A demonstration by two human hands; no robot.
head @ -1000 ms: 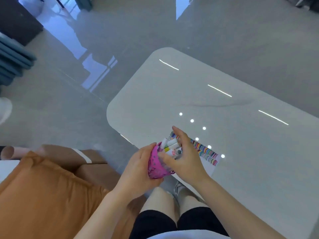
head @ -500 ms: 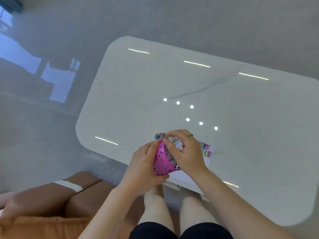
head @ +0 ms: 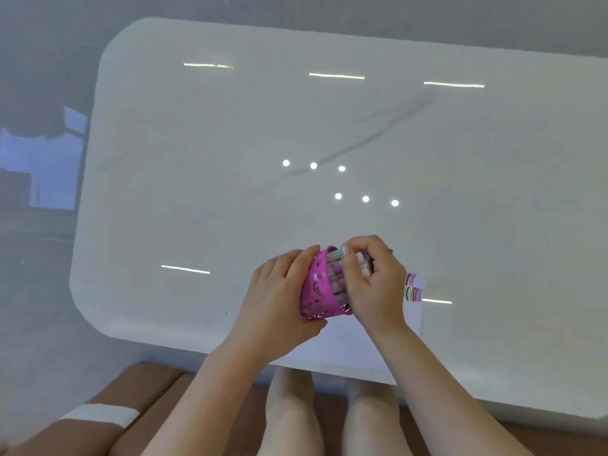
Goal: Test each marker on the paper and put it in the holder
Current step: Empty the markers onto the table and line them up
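Note:
A pink cut-out holder (head: 317,291) is tipped on its side above the near part of the white table (head: 230,159), with its mouth turned to the right. My left hand (head: 279,301) grips its wall and base. Several pale markers (head: 335,271) with coloured caps stick out of the mouth. My right hand (head: 371,284) curls over these markers and grips them. Under both hands lies a white paper (head: 378,343) with rows of coloured test strokes (head: 413,289) at its right edge; most of the sheet is hidden.
The table's near edge (head: 329,365) runs just above my bare knees (head: 289,409). A brown seat with a white strip (head: 102,414) lies at the lower left. Grey glossy floor surrounds the table on the left and at the back.
The view has swung round, so the table now lies squarely ahead. My hands with the holder have moved further over the table, and my right hand has closed further over the markers.

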